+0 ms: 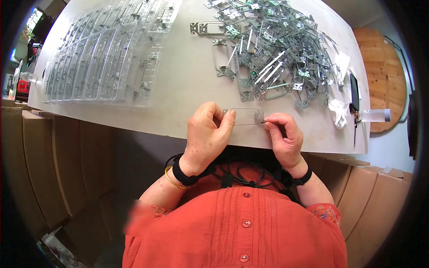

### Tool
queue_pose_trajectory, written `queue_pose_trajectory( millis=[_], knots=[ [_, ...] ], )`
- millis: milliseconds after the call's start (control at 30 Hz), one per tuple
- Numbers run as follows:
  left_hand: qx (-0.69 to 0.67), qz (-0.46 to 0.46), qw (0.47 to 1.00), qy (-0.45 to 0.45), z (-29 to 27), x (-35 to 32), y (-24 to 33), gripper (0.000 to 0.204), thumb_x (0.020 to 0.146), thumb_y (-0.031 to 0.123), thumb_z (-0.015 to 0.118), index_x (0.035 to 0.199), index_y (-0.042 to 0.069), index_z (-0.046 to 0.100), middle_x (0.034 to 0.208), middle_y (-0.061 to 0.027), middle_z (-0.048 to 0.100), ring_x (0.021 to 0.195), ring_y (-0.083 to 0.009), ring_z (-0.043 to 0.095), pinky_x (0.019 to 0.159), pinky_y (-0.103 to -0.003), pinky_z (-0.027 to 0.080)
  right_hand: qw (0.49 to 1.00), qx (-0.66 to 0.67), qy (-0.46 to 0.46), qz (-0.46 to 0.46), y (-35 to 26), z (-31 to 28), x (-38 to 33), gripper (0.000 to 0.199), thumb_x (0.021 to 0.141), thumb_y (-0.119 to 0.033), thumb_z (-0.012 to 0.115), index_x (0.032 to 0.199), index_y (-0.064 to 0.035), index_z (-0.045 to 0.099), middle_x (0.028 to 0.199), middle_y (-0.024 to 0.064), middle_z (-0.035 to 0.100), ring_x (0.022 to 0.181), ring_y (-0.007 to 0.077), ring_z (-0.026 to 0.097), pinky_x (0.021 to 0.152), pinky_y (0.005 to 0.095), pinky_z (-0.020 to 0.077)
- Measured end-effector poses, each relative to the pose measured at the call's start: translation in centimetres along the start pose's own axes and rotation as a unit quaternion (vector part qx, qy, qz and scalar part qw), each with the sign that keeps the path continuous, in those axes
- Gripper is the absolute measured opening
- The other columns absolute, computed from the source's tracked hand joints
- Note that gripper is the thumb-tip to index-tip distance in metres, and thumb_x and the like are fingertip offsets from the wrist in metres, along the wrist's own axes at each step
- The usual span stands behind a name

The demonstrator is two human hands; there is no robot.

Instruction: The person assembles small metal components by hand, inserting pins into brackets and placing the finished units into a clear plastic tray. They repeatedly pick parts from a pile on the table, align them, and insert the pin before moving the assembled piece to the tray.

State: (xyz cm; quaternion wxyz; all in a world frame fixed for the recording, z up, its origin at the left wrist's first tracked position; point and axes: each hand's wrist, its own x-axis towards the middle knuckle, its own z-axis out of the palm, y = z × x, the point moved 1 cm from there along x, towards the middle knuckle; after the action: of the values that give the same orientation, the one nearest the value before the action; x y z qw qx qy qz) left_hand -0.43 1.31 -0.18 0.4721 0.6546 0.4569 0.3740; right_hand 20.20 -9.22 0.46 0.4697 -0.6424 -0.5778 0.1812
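Near the table's front edge, a thin rectangular metal frame point(259, 115) with small plates at its ends spans the gap between my hands. My left hand point(203, 131) is closed, thumb against curled fingers, at the frame's left end. At the right end, my right hand point(287, 139) pinches the frame's corner between thumb and fingertips. Whether a smaller part sits in either pinch is too small to tell. Beyond them, a large tangled heap of similar metal frames point(286, 58) covers the back right. A few separate frames point(220, 58) lie at the heap's left side.
Clear plastic trays point(105, 67) holding metal parts fill the table's left. Crumpled white tissue point(339, 111), a dark phone-like slab point(354, 91) and a clear tube point(375, 115) lie by the right edge. Cardboard boxes point(40, 147) stand below both sides; a round wooden board point(380, 76) leans at right.
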Motion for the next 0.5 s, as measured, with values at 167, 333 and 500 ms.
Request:
queue_pose_trajectory(
  millis=[167,333,500],
  knots=[
    [0.003,0.000,1.000,-0.003,-0.04,0.06,0.04,0.033,0.095,0.018,0.079,0.077,0.002,0.058,0.067,-0.0009,0.057,0.062,-0.0079,0.048,0.054,-0.029,0.042,1.000,-0.001,-0.002,0.002,0.19,-0.05,-0.05,0.016,0.095,0.004,0.075,0.108,-0.0026,0.067,0.101,0.0091,0.072,0.087,0.0173,0.068,0.078,0.0282,0.0556],
    [0.005,0.009,1.000,-0.001,-0.05,0.11,0.03,0.032,0.096,0.017,0.079,0.077,0.002,0.058,0.067,-0.0008,0.056,0.062,-0.0076,0.049,0.054,-0.029,0.042,1.000,0.003,0.003,-0.014,0.36,0.00,-0.04,0.016,0.096,0.003,0.076,0.107,-0.0027,0.067,0.101,0.0091,0.073,0.086,0.0164,0.069,0.078,0.0281,0.0558],
    [-0.008,-0.005,1.000,-0.006,0.04,0.04,-0.10,0.032,0.096,0.017,0.078,0.078,0.002,0.058,0.065,0.0000,0.056,0.060,-0.0067,0.048,0.053,-0.028,0.041,1.000,0.005,-0.003,-0.012,0.30,-0.06,-0.02,0.016,0.095,0.003,0.077,0.106,-0.0030,0.066,0.101,0.0090,0.072,0.085,0.0153,0.068,0.076,0.0272,0.0554]
  ],
)
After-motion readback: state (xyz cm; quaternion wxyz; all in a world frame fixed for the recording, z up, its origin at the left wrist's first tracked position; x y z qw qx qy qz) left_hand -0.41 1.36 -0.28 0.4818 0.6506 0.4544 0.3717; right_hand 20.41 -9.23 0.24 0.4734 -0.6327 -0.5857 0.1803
